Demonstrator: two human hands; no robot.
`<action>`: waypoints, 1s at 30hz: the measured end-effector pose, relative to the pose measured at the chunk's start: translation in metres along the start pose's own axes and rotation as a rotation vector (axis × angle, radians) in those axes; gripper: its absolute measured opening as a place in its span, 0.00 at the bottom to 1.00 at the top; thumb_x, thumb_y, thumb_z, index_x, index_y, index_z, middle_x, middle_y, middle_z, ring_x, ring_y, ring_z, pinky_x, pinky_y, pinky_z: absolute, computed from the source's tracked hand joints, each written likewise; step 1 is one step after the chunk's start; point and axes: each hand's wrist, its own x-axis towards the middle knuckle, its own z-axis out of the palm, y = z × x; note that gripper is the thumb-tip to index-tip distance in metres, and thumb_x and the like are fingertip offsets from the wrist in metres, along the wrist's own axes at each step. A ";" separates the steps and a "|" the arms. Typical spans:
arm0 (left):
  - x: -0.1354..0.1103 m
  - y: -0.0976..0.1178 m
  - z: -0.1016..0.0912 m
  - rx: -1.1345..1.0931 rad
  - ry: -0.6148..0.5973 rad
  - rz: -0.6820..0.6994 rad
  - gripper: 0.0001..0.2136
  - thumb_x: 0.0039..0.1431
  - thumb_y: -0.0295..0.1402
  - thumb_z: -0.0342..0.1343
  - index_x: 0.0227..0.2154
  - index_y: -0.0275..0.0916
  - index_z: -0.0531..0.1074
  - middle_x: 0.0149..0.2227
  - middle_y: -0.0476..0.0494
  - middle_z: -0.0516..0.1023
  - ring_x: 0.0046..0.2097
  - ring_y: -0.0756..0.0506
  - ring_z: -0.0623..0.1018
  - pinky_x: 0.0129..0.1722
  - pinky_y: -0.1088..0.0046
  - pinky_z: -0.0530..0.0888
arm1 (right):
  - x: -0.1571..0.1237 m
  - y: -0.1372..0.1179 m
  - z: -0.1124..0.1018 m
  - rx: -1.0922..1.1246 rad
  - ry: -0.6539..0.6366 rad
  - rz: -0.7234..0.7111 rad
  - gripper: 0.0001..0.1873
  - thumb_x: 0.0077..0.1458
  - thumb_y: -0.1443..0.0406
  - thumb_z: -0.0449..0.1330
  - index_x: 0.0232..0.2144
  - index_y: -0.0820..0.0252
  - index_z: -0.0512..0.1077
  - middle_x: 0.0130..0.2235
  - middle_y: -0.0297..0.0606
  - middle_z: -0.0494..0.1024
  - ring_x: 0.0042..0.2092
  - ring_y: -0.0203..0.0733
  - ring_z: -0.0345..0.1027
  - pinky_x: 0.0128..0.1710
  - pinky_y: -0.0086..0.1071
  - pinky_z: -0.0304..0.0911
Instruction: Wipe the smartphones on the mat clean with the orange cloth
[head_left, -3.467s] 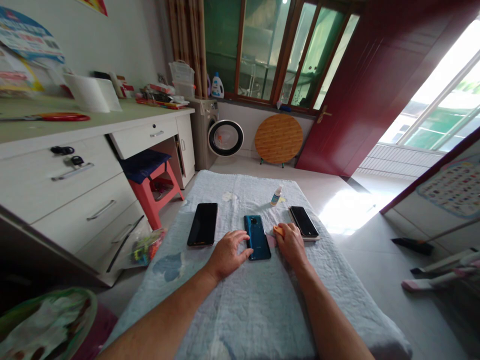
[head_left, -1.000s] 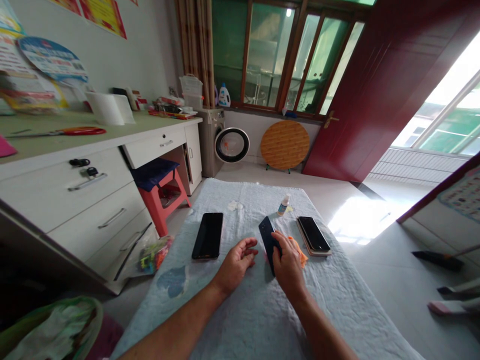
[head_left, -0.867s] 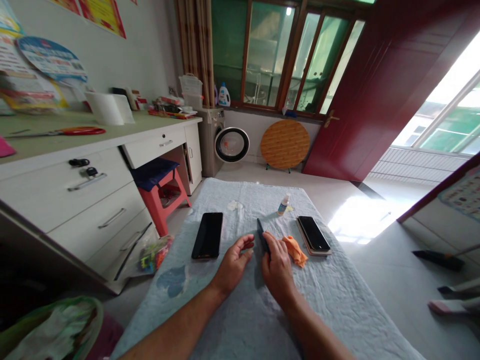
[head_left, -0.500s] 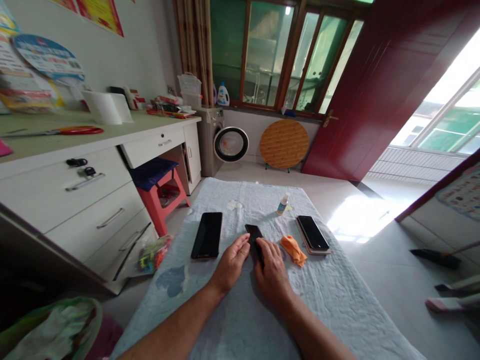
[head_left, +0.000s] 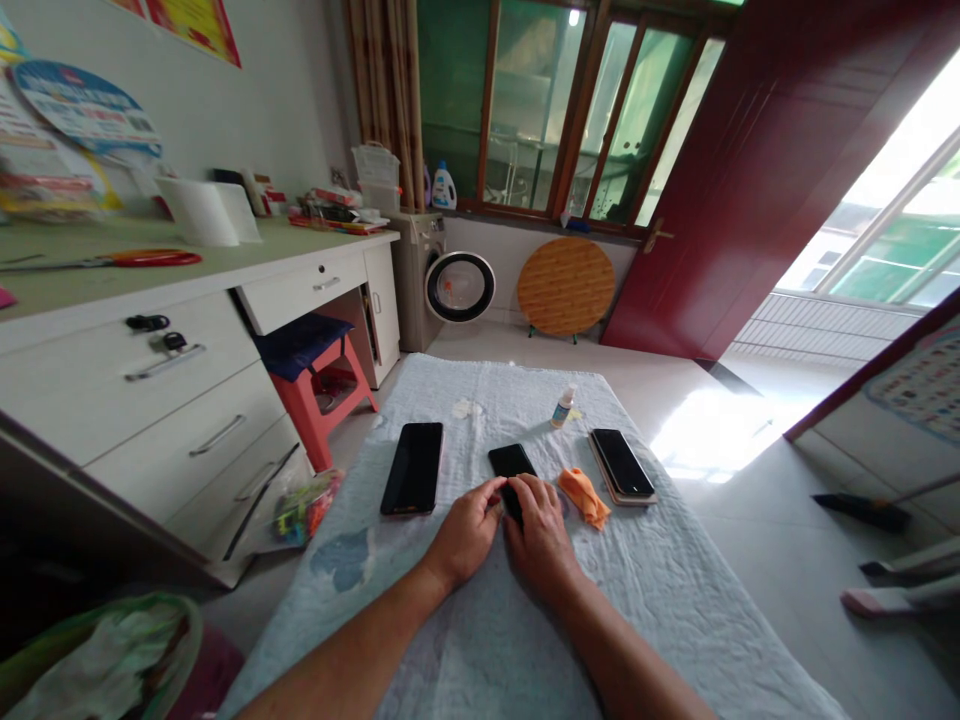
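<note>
Both hands meet over a black smartphone (head_left: pixel 512 459) at the middle of the cloth-covered table (head_left: pixel 480 640). My right hand (head_left: pixel 537 518) grips it from the right, fingers bent across its lower part and hiding that part. From the left, my left hand (head_left: pixel 466 524) is closed at the phone's near left side, its fingertips touching the right hand's fingers. A larger black phone (head_left: pixel 412 468) lies to the left, screen up. Close to my right hand is a crumpled orange cloth (head_left: pixel 583 498). Further right, another phone (head_left: pixel 622 464) rests on a pale flat item.
A small spray bottle (head_left: pixel 563 407) stands upright beyond the cloth. A red stool (head_left: pixel 319 395) and a white desk (head_left: pixel 187 380) are left of the table. A bin (head_left: pixel 196 640) sits at lower left, and a red door (head_left: pixel 720 180) stands open.
The middle phone has turned so more of its dark face shows. My left fingertips have moved right, up against my right hand. The other phones, cloth and bottle stay put.
</note>
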 end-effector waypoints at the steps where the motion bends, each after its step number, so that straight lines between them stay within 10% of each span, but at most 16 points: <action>1: 0.000 0.000 0.000 0.004 0.002 -0.001 0.18 0.58 0.29 0.52 0.51 0.40 0.72 0.52 0.41 0.76 0.51 0.41 0.75 0.56 0.64 0.67 | 0.000 0.001 0.000 -0.048 0.012 0.021 0.24 0.53 0.68 0.55 0.54 0.58 0.65 0.54 0.47 0.67 0.55 0.52 0.58 0.56 0.49 0.56; 6: 0.000 -0.004 0.001 -0.055 0.045 -0.029 0.17 0.56 0.28 0.53 0.50 0.41 0.72 0.51 0.42 0.76 0.51 0.42 0.75 0.55 0.65 0.68 | -0.002 0.006 0.001 -0.223 0.050 0.126 0.31 0.51 0.56 0.61 0.56 0.60 0.64 0.53 0.53 0.68 0.50 0.60 0.60 0.49 0.53 0.57; 30: -0.002 -0.001 -0.008 -0.123 0.149 0.014 0.15 0.58 0.35 0.52 0.47 0.39 0.73 0.47 0.43 0.77 0.40 0.45 0.78 0.46 0.68 0.73 | 0.006 0.020 -0.045 -0.056 0.048 0.073 0.35 0.43 0.62 0.61 0.56 0.55 0.63 0.49 0.42 0.71 0.50 0.52 0.61 0.52 0.45 0.60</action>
